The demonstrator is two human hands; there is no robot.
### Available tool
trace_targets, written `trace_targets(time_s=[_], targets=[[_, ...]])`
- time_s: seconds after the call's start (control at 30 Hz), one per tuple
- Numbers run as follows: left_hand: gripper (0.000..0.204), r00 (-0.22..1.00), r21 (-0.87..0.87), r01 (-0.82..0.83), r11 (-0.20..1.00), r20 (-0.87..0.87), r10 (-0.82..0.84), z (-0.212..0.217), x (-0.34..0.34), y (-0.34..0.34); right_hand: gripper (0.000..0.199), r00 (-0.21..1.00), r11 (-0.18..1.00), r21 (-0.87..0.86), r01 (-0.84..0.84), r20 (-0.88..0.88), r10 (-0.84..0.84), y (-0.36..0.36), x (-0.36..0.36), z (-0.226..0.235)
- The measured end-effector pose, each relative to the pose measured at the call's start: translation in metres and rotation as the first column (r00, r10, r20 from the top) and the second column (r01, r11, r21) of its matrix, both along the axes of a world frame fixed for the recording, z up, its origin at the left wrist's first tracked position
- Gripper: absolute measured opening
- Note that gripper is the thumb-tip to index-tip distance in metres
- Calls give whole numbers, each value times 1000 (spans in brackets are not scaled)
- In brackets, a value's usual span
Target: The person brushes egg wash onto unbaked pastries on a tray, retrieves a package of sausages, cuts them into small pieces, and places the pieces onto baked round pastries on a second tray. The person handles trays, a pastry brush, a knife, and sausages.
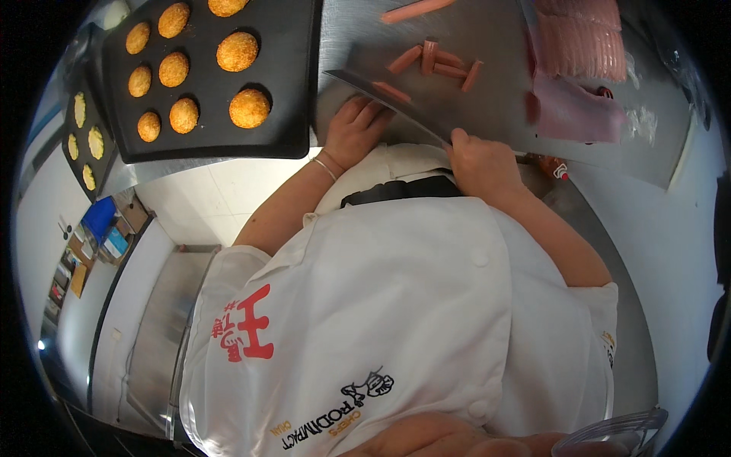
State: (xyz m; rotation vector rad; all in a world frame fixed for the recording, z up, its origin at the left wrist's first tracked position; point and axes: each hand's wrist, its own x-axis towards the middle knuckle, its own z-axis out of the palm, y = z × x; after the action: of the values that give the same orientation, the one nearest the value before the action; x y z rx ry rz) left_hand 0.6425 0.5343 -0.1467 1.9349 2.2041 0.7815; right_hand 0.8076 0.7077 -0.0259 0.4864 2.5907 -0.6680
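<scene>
My right hand (486, 166) is closed round the handle of a long knife (407, 115). Its blade slants up and left across the metal worktop, passing over the fingertips of my left hand (355, 131). Those fingers are bent and pressed against a pink sausage (393, 92), part of which shows just beyond the blade; the fingertips themselves are partly hidden. A little farther off lies a loose group of cut sausage pieces (429, 58). One longer sausage (416, 10) rests at the far edge of view.
To the left, a dark baking tray (293, 145) carries several golden, crumb-topped buns. A smaller tray (81, 164) with pale dough pieces is beyond it. At the far right are a clear pack of sausages (582, 42) and pink wrapping (577, 114). A red-capped bottle (550, 167) is beside my right forearm.
</scene>
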Motion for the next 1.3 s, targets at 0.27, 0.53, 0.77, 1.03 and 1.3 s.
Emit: trace_targets(time_s=[0.27,0.53,0.77,1.03,1.3], targets=[[34,1000,4,-16,1000,4,16,-2,2,0,18,998,997,-55,48,-30,-50,-2,-8,-27],[35,998,46,-45,998,-41,47,16,3,11,19,966,991,-88,103,-229,-120,-1,-17,-35],[23,998,82,57,995,19,-59,17,-5,51,13,823,958,-100,270,-492,-284,11,38,-1],[20,939,-106,-297,949,145,311,34,-8,91,12,754,914,-97,395,-534,-383,23,67,9],[16,987,-32,-153,988,50,155,44,-25,65,13,781,919,-93,384,-498,-377,22,76,2]])
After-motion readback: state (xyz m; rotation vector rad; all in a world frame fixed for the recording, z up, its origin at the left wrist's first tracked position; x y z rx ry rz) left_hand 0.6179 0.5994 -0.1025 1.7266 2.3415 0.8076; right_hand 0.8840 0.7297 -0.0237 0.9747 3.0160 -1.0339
